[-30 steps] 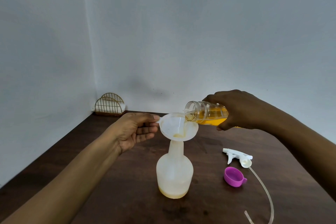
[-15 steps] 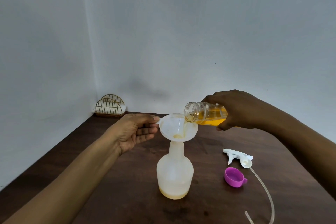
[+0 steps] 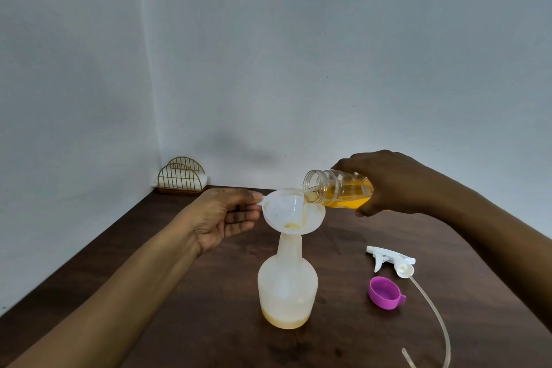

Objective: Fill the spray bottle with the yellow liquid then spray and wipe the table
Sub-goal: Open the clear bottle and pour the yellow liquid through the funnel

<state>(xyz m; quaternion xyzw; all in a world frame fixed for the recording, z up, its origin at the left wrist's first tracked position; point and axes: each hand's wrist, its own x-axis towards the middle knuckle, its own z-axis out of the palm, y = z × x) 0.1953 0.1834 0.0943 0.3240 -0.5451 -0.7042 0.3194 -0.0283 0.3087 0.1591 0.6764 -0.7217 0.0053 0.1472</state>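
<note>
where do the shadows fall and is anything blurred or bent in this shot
Head view: dim light; a soft shadow on the back wall above the funnel; the wall corner leans, likely wide-angle distortion; spray bottle and clear bottle look sharp, no glare.

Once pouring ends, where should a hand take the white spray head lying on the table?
Probably by its body between nozzle and collar, from above: the spray head lies on its side on the table, and the thin tube trailing toward the near edge looks limp.

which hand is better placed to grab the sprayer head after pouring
Probably right: the sprayer head lies on the right, near the right hand, once it sets the jar down. The left hand holds the funnel.
</note>
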